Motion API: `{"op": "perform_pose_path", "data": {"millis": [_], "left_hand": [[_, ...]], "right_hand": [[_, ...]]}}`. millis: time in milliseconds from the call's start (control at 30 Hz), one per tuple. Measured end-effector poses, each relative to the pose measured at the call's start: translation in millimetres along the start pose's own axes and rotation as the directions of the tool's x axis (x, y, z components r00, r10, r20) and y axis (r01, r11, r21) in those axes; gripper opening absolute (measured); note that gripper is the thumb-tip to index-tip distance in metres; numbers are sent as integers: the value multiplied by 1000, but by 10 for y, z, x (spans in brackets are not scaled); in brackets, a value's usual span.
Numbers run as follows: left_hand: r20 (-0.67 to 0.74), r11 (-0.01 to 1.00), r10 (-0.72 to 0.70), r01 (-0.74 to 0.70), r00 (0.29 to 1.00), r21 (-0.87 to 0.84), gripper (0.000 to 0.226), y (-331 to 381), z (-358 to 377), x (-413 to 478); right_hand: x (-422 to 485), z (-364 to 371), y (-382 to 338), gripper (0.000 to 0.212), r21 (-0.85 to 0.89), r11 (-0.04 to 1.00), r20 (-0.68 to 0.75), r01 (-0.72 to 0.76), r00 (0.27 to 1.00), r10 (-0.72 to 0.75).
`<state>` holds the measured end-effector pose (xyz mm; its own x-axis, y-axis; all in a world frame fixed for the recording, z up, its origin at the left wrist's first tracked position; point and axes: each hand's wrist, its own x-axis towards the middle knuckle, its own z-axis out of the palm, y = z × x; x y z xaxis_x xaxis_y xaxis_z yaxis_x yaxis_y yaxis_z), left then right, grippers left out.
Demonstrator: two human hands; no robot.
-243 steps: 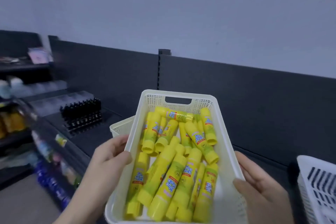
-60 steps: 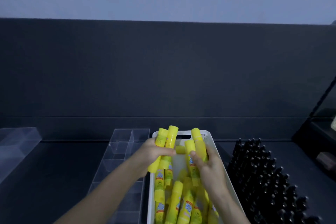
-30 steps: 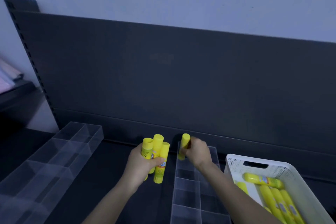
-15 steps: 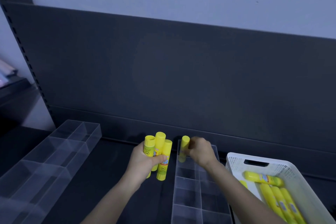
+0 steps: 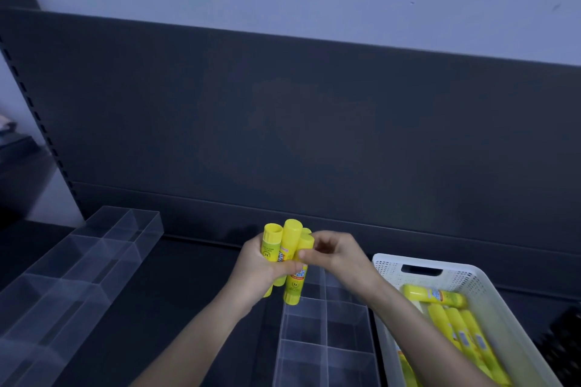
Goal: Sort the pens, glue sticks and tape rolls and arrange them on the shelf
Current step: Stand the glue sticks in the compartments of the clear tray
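Observation:
My left hand [image 5: 254,270] grips a bunch of three yellow glue sticks [image 5: 290,245], held upright above the far end of a clear divided organizer [image 5: 327,333] on the dark shelf. My right hand [image 5: 342,258] has its fingers curled and pinches the rightmost stick of that bunch near its cap. A fourth yellow cap shows just behind the bunch; I cannot tell whether it is held. More glue sticks [image 5: 452,320] lie in a white perforated basket [image 5: 471,270] to the right, partly hidden by my right forearm.
A second clear divided organizer [image 5: 78,261] lies on the shelf at the left. The shelf's dark back panel [image 5: 314,135] rises right behind the organizers. Black pen-like items [image 5: 566,342] show at the far right edge.
My right hand left the organizer's far compartment and moved left onto the bunch in my left hand. The single stick it held is out of its grip.

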<state>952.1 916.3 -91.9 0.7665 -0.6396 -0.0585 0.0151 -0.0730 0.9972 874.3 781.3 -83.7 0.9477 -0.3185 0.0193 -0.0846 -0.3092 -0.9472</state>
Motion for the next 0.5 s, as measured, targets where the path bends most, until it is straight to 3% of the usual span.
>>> {"op": "perform_pose_path", "data": {"millis": [133, 233, 300, 500], "left_hand": [[-30, 1000, 1, 0, 1000, 29, 17, -33, -18, -8], [-106, 997, -16, 24, 994, 79, 15, -115, -127, 5], [-122, 995, -35, 47, 992, 90, 16, -173, -195, 11], [-119, 993, -33, 46, 992, 106, 18, -248, -282, 3]], "right_hand": [[3, -110, 35, 6, 43, 999, -121, -14, 992, 19], [109, -333, 74, 11, -34, 999, -329, -28, 944, 15], [199, -400, 104, 5, -126, 990, -396, -68, 918, 13], [387, -187, 354, 13, -455, 876, -325, -163, 946, 7]]}}
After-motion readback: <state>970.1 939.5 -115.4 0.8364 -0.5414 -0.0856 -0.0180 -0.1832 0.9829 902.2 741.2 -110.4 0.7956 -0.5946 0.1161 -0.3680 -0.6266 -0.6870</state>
